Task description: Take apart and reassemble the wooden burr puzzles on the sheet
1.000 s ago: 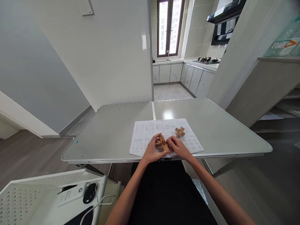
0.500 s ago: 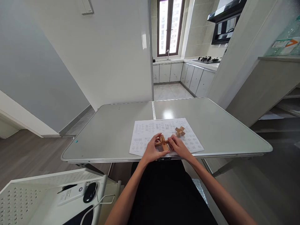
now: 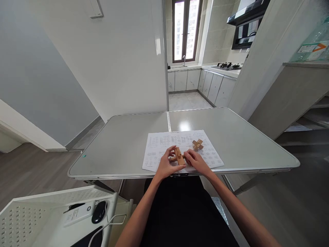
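Near the front edge of the table, my left hand is closed around a wooden interlocking puzzle, thumb below and fingers above. The puzzle is light brown, with a broad upright block crossed by a thinner bar. My right hand pinches the right end of that crossing bar. Fingers partly hide how the pieces fit together. Just beyond my right hand, a second wooden puzzle, cross-shaped, rests on a printed sheet with rows of small diagrams.
The sheet lies on a pale folding table with a metal rim and centre seam. At lower left, a white bin holds a black mouse, a white box and a cable.
The crossing piece on the held puzzle looks slightly turned between my fingers. Both hands stay in nearly the same place, and the second puzzle remains on the sheet.
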